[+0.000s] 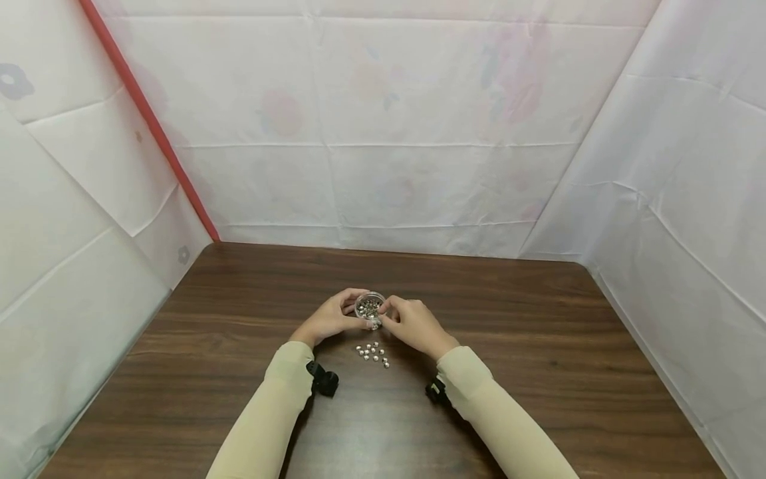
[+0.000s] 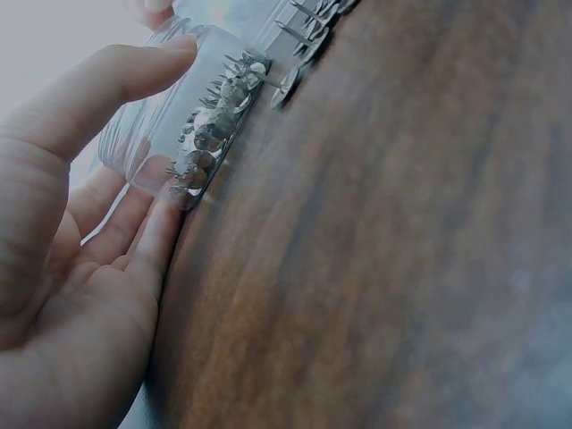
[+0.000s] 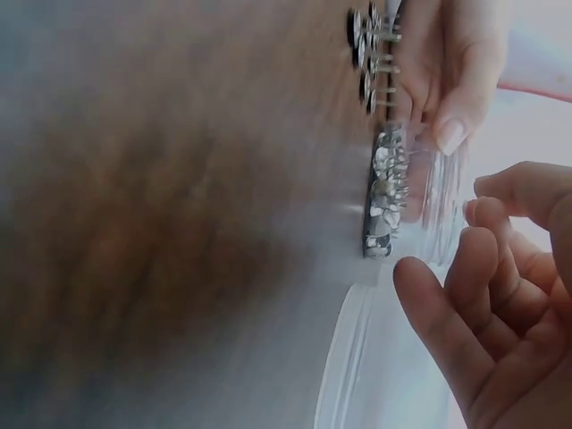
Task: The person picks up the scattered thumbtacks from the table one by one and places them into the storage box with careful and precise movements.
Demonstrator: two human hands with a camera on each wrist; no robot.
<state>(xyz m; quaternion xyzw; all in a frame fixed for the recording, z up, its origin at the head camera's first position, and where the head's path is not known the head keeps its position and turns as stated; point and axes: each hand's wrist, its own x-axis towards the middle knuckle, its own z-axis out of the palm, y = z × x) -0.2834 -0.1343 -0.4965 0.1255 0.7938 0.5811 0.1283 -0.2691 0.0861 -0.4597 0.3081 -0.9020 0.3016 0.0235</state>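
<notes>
My left hand [image 1: 330, 320] grips a small clear jar [image 1: 371, 293] from its left side, thumb in front and fingers behind. The jar stands on the table, with many silver thumbtacks [image 2: 211, 125] piled at its bottom. At its mouth is my right hand [image 1: 415, 324], thumb and index fingertips close together and the other fingers curled in the right wrist view. Whether a thumbtack sits between those fingertips cannot be seen. Several loose thumbtacks [image 1: 374, 350] lie on the table in front of the jar, pins upward in the right wrist view.
The brown wooden table [image 1: 479, 286] stretches out around the hands. White cloth walls [image 1: 383, 186] enclose it at the back and both sides, with a red strip [image 1: 149, 120] at the back left corner. Black wrist cameras [image 1: 323, 380] sit under both sleeves.
</notes>
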